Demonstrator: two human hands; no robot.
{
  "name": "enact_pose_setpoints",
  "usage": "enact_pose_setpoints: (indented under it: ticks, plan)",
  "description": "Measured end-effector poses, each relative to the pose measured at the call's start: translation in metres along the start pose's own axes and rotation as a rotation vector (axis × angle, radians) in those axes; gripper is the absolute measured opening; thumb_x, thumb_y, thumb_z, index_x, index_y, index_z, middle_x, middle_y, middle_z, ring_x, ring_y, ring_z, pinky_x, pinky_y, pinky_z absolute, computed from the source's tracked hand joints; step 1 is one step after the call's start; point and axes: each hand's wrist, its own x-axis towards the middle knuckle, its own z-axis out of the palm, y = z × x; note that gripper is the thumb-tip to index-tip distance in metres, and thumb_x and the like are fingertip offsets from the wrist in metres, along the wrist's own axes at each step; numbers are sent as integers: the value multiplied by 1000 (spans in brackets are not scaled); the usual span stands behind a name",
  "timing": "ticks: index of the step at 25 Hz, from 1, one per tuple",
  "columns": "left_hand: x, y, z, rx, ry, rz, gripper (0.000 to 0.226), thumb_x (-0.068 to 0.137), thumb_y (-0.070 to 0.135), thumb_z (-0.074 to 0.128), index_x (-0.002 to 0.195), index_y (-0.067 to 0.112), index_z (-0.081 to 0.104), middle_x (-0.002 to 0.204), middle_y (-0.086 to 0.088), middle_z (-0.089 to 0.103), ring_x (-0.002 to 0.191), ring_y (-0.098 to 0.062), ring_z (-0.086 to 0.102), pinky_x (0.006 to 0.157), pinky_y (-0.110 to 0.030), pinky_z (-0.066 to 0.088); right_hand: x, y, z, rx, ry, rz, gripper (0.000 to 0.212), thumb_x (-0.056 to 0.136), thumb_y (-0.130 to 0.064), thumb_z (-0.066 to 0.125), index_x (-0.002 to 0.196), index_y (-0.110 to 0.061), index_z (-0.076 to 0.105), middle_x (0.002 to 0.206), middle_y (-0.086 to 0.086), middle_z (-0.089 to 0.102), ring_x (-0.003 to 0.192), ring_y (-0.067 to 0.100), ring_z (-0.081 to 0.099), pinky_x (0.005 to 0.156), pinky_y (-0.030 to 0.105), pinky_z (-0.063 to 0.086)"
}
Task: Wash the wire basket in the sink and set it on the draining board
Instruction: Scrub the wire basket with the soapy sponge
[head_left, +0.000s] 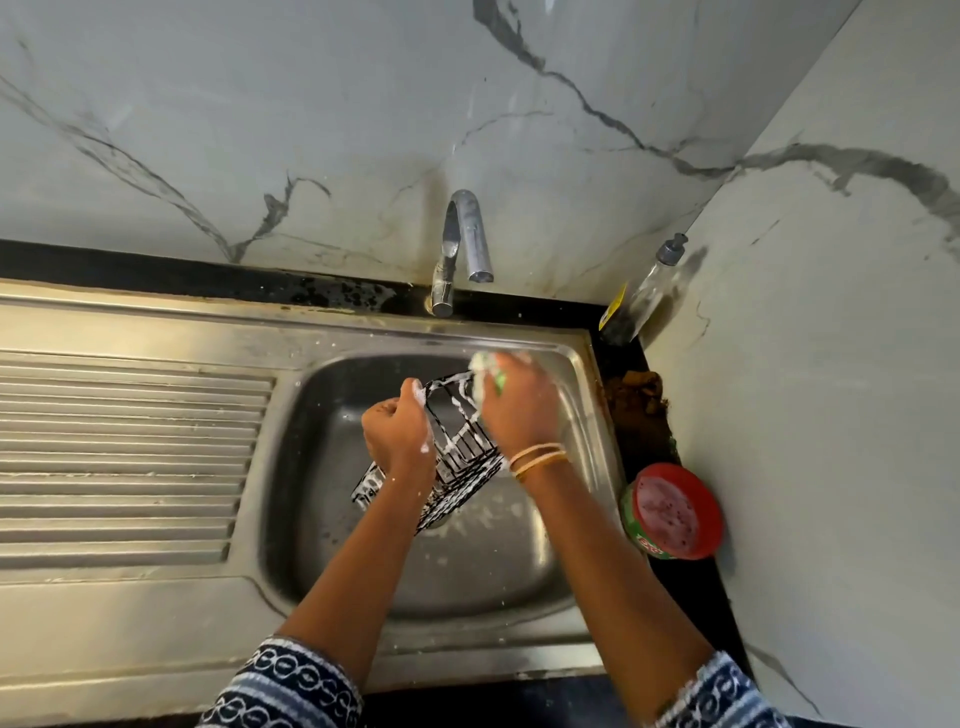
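Wire basket is held tilted over the sink bowl, coated in suds; left hand has its fingers closed round the rim wire on the left side, right hand is clenched on a soapy scrub pad pressed against the far top edge. Looks light and stiff, but thin wire plus foam likely makes it slippery, so I'd hook fingers through the mesh or round the rim rather than pinch a flat side. Tap shows no water running, rinse not done, draining board on the left is where it goes after.
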Motion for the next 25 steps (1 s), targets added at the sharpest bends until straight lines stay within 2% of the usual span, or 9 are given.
enact_pose_setpoints:
  ticks: [2,4,8,10,12,15,19,22,25]
  plan:
    - [1,-1,-1,-2,1,-21,50,84,21,62,46,16,30,31,12,26,37,-11,24,47,-26,25,-29,-15,-2,26,22,-205,31,87,-28,46,106,-18,69,93,9,62,72,24,61,62,31,50]
    - [4,-1,-3,-34,-19,-38,51,86,14,61,47,16,28,31,13,23,33,-7,20,45,-24,22,-31,4,-5,47,68,-254,32,84,-25,48,105,-17,71,92,10,60,64,20,57,57,24,45]
    - [8,10,-7,-105,34,-114,45,89,13,60,56,18,30,40,9,30,37,-6,25,48,-28,23,2,65,-8,25,79,167,33,83,-6,56,113,-11,69,116,18,61,93,35,64,76,30,48]
    - [8,15,-7,-129,109,-164,42,89,17,61,61,18,30,49,5,35,44,-9,31,51,-29,28,-1,64,-8,43,111,195,33,82,-2,54,110,-10,71,111,18,61,88,36,64,76,35,51]
    - [9,14,-4,-156,124,-143,43,88,16,59,59,18,27,38,11,33,37,-6,28,51,-29,27,-18,45,-7,68,211,59,35,79,-5,50,104,-12,73,100,15,62,72,30,63,64,36,57]
    - [16,5,-3,-122,131,-141,45,80,20,60,51,19,25,31,15,22,39,-13,23,51,-28,25,-55,5,3,170,183,-184,34,78,-15,45,96,-14,74,91,10,60,65,22,60,55,27,53]
    - [27,-5,-7,-99,70,-212,38,79,24,62,55,20,33,43,7,27,49,-17,24,53,-30,27,-60,0,3,153,274,-184,31,77,-17,51,97,-15,74,91,7,62,64,17,61,53,20,47]
    - [31,1,-12,-110,19,-207,29,85,19,61,62,13,44,45,6,28,49,-16,24,52,-30,26,-23,28,-3,153,209,122,32,76,2,56,103,-5,72,97,16,64,77,29,62,66,27,49]
    - [31,7,-13,-105,6,-196,24,87,18,59,69,8,46,49,3,30,47,-14,26,51,-30,29,13,57,2,594,-25,614,27,85,-1,59,108,12,64,85,14,63,73,26,57,62,30,46]
